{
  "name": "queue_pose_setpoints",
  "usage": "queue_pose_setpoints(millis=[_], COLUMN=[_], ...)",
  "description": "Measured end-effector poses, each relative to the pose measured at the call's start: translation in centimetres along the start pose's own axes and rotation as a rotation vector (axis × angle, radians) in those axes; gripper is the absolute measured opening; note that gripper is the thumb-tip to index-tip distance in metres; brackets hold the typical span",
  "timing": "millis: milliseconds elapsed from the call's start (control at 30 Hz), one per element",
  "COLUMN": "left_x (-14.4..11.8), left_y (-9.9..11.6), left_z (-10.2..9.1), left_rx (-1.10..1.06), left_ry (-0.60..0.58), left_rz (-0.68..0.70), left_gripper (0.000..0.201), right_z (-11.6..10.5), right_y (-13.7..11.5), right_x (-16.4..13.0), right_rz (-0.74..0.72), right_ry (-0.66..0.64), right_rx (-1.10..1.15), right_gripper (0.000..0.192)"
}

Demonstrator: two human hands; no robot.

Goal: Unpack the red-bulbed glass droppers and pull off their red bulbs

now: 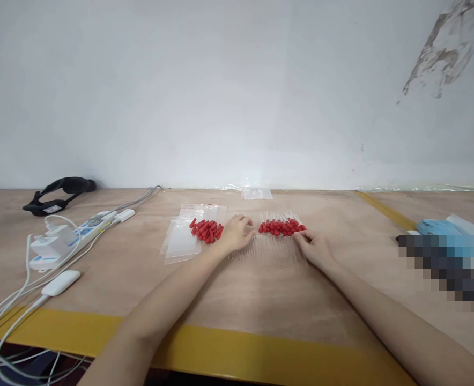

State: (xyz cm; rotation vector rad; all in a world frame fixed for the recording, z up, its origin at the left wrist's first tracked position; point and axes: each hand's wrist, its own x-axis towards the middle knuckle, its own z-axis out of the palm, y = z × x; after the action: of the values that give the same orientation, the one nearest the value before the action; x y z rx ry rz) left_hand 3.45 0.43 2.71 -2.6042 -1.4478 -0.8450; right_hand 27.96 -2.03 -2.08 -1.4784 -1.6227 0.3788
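Note:
Clear thin droppers (273,251) with red rubber bulbs (279,227) lie side by side in a row on the wooden table. Their clear stems point both toward me and toward the wall. My right hand (314,247) is at the row's right end, thumb and fingertips pinched at the last red bulb. To the left of the row rests my left hand (237,234), its fingers loosely bent and apart, with nothing visible in them. Just beyond it on the left, a pile of loose red rubber bulbs (207,231) lies on clear plastic bags (183,244).
On the left are a power strip (88,231) with plugs and white cables, a white adapter (61,283) and a black headset strap (58,194). A small clear bag (257,194) lies by the wall. A blue package (442,228) and a blurred dark item stand right. Yellow tape (221,348) edges the table.

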Motion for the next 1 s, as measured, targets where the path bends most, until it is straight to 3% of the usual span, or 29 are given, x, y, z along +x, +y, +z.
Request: queue_pose_setpoints(millis=[200,433,633,767,900,1000], left_x=[3.1,3.8,3.3,1.6,-1.7,-4.6], left_y=[1.8,1.4,2.1,2.3,1.4,0.5], left_z=[2.3,3.0,3.1,1.8,-0.1,-1.1], left_rx=[-0.064,-0.091,-0.101,-0.14,-0.319,-0.46], left_ry=[-0.166,-0.181,-0.006,0.126,0.282,0.294], left_rz=[-0.061,-0.132,-0.234,-0.27,-0.243,-0.174], left_gripper=[0.026,0.014,0.009,0.011,0.009,0.007], right_z=[0.2,0.4,0.1,0.0,0.1,-0.2], right_y=[-0.1,-0.2,-0.2,0.2,-0.1,-1.2], right_x=[-0.2,-0.1,0.3,0.4,0.1,-0.4], right_rz=[-0.009,-0.029,0.054,0.068,-0.044,-0.228], right_ry=[-0.044,-0.103,-0.1,-0.037,0.033,0.15], right_rx=[0.055,0.218,0.48,0.46,0.3,0.14], right_gripper=[0.039,0.041,0.048,0.044,0.038,0.035])
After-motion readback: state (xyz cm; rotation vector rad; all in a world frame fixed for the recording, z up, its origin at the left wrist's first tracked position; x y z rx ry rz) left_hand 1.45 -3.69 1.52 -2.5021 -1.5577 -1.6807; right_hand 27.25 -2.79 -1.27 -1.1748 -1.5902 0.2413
